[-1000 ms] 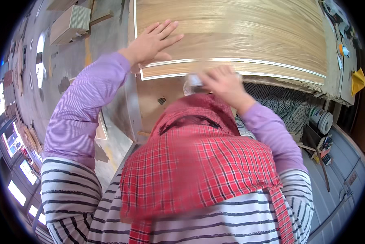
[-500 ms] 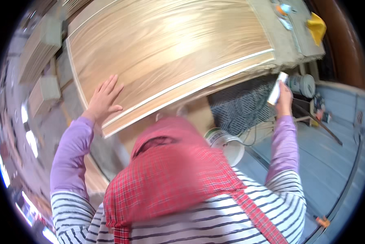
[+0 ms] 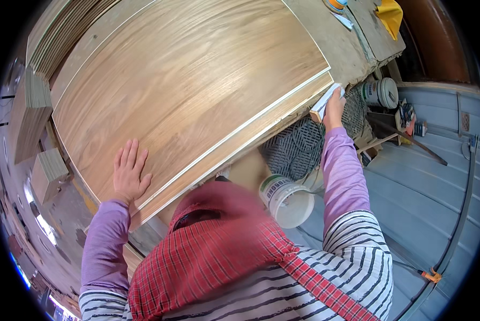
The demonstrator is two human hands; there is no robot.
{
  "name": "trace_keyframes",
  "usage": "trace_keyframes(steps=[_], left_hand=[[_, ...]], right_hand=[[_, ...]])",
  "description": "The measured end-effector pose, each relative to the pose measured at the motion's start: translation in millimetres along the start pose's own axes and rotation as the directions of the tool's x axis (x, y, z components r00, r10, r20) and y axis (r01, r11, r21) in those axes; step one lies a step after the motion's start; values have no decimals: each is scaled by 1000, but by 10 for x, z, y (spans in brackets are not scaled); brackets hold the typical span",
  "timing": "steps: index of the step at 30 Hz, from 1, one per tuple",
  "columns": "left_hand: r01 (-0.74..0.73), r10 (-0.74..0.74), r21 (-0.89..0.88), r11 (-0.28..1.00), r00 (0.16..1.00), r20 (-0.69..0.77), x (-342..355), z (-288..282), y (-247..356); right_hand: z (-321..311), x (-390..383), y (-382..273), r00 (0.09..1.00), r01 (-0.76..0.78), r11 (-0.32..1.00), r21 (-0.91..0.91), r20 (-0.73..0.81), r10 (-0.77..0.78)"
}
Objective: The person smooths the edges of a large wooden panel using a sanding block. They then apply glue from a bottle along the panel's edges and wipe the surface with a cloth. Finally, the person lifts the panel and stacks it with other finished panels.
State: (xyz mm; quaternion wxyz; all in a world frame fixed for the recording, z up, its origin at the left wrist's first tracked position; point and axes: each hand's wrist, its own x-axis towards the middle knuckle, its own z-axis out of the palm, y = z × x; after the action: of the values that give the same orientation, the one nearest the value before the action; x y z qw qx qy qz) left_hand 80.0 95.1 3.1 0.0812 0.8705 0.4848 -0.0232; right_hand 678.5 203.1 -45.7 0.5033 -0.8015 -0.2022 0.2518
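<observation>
A wide wood-grain board (image 3: 197, 80) with pale edges lies on top of another board (image 3: 296, 104), whose near strip sticks out beyond it. My left hand (image 3: 130, 174) rests palm down on the upper board near its front left corner, fingers stretched. My right hand (image 3: 334, 111) is wrapped around a sanding block (image 3: 324, 101), a wooden bar with a pale grey-white covering. That block is at the lower board's right front corner, against or very close to its edge. Part of the grip is hidden behind my fingers.
Stacked panels (image 3: 31, 112) stand at the left. An open white bucket (image 3: 291, 203) is below the boards' near edge, another bucket (image 3: 382, 93) under the bench's right end. A yellow cloth (image 3: 390, 17) and a tape roll (image 3: 336, 5) lie at the far right.
My right hand has brought the sanding block leftward to the board's corner. My left hand stays flat on the board. The whole view has shifted and become sharper.
</observation>
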Motion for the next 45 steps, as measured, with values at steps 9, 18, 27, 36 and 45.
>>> trace_keyframes(steps=[9, 18, 27, 36, 45], left_hand=[[-6, 6, -16, 1000, 1000, 28, -31, -22, -12], [-56, 57, -44, 997, 998, 22, -33, -16, -47], [-90, 77, -108, 990, 989, -124, 44, 22, 68], [-129, 105, -169, 977, 984, -144, 29, -38, 73], [-103, 101, -80, 991, 995, -24, -53, -11, -37]], right_hand=[[239, -181, -296, 991, -2, 987, -159, -129, -19], [451, -800, -119, 975, -53, 972, -229, -224, 1], [421, -2233, 9, 988, -36, 985, 166, -144, 60], [76, -1955, 62, 995, -44, 972, 229, -74, 62], [176, -544, 3, 964, 106, 993, 47, -251, -91]])
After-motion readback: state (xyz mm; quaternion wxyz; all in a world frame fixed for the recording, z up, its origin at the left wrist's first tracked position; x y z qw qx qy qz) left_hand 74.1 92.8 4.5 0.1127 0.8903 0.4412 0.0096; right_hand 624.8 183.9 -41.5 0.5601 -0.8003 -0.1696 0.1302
